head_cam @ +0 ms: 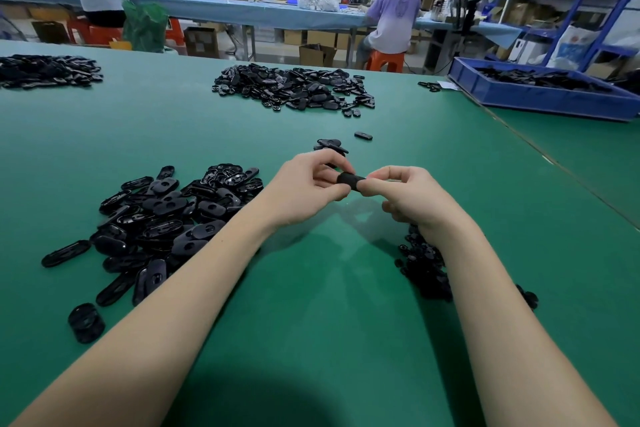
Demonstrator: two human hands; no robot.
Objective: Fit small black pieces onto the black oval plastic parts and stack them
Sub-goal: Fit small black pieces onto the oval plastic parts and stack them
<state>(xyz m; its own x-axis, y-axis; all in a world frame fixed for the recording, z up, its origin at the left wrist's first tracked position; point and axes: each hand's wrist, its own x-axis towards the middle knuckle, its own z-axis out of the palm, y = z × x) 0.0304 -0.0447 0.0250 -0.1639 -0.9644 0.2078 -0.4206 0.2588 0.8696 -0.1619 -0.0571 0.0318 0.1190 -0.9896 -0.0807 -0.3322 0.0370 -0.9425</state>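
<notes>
- both hands, left hand [304,191] & right hand [412,198], pinch one oval part [349,181]
- loose ovals pile [166,218] left, small pieces [420,260] under right wrist
- short stack [330,146] behind hands
- blue bin [540,97] far right; no readable text

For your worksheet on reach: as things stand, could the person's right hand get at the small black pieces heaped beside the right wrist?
Probably not at once: the right hand and left hand both hold one black oval part. The small black pieces lie uncovered just beneath the right wrist, so nothing else blocks the way.
</notes>
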